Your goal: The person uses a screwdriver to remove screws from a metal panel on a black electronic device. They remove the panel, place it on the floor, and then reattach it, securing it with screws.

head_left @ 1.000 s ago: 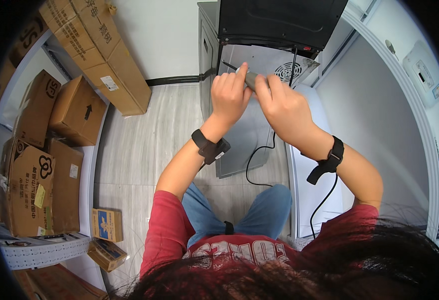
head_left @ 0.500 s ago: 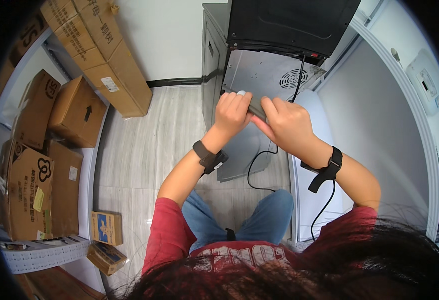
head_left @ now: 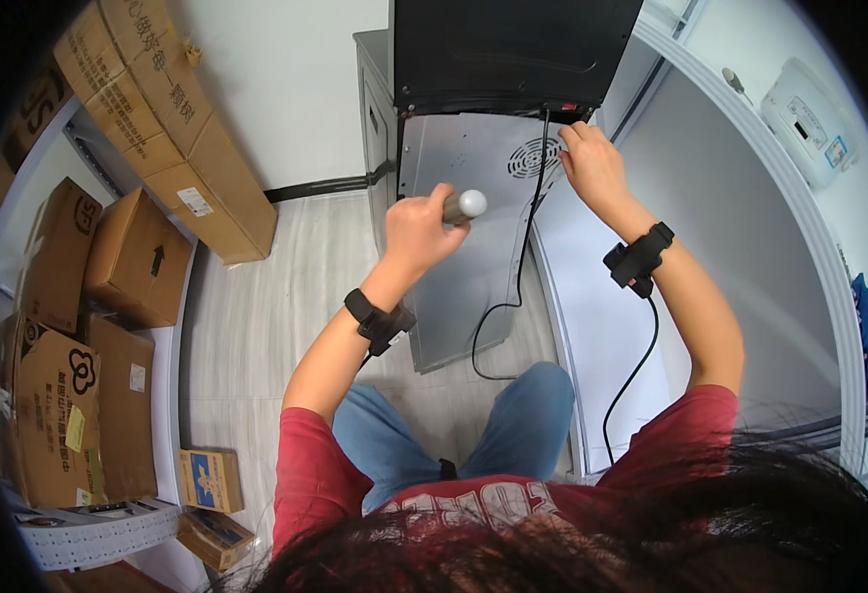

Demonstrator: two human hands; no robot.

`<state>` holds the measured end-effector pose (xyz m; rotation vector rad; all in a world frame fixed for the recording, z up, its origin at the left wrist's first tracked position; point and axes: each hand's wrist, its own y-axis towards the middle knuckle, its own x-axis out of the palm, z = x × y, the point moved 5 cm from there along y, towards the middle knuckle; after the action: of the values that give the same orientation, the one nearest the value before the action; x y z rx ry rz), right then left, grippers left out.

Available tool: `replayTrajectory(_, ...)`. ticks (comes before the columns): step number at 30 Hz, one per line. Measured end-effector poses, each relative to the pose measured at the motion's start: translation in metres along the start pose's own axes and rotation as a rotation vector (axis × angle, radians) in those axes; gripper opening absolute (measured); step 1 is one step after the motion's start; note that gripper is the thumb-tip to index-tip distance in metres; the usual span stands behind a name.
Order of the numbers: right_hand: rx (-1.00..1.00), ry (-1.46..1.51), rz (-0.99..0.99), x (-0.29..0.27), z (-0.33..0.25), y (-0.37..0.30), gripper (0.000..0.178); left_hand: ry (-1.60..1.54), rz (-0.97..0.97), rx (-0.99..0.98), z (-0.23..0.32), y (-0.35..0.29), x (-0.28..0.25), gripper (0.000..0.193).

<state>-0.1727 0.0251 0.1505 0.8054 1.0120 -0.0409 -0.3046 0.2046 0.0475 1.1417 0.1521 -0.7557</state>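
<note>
My left hand (head_left: 417, 231) is closed around a short grey-brown cylinder (head_left: 456, 207) with a white domed end pointing up and right. It is held in front of a grey metal panel (head_left: 454, 272), the lower back of a dark cabinet-like appliance (head_left: 513, 59). At the panel's upper right edge, beside the round slotted vent (head_left: 534, 158), is my right hand (head_left: 595, 166). Its fingers are bent inward; whatever lies between them is hidden. A black cable (head_left: 528, 242) hangs from the appliance just left of the right hand and curls down to the floor.
Stacked cardboard boxes (head_left: 58, 405) fill a shelf on the left. A tall carton (head_left: 182, 148) leans at the back wall. Two small boxes (head_left: 210, 480) are on the floor by the shelf. At right is a white-framed ledge (head_left: 602, 306) beside a pale panel.
My hands have separated. The cylinder, held between both before, is now in the left hand alone, lower and further left. My right hand has moved up to the panel's edge.
</note>
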Motion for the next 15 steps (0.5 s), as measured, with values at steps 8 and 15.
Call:
replayTrajectory(8, 0.057, -0.042, 0.061, 0.045, 0.078, -0.007, 0.033, 0.150, -0.254, -0.111, 0.011, 0.031, 0.046, 0.075)
replayTrajectory(15, -0.035, 0.084, 0.112, 0.062, 0.083, -0.006, 0.028, 0.185, -0.221, -0.181, 0.013, 0.038, 0.069, 0.080)
